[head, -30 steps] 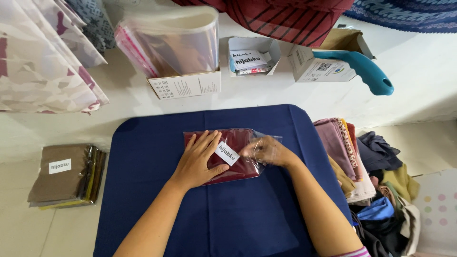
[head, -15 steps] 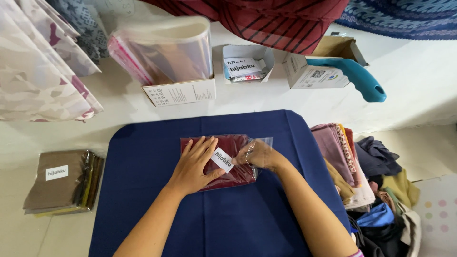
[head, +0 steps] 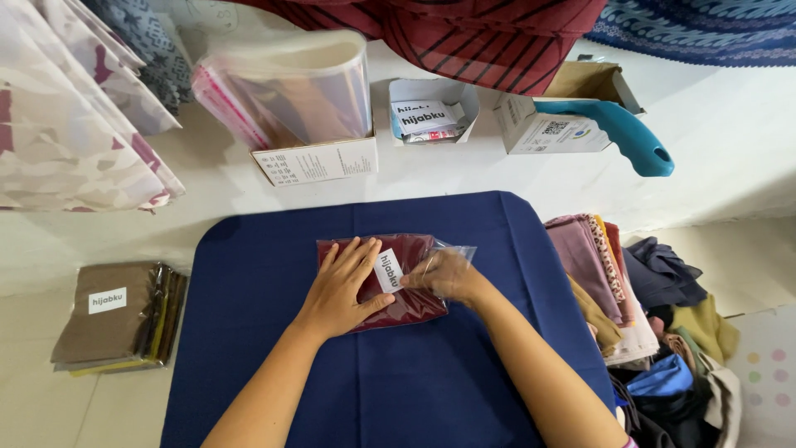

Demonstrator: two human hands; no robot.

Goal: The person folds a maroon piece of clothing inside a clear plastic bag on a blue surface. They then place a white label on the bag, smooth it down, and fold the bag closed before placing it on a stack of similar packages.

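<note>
A: What are the hands doing at centre frame?
B: Left hand (head: 344,290) lies flat, fingers spread, on the packet (head: 390,278) of maroon cloth on the blue mat (head: 274,357); right hand (head: 444,274) pinches its clear flap.
A: How does it handle?
B: Probably light, soft, slippery; hold the edges.

**Maroon cloth in a clear bag, flat on the blue pad**

A folded maroon cloth (head: 396,286) lies inside a clear plastic bag (head: 452,253), flat on the dark blue pad (head: 464,373). A white label (head: 388,270) sits tilted on the bag's front. The bag's glossy open end sticks out past the cloth on the right, slightly crinkled. The pack lies near the pad's far edge, roughly centred.
</note>
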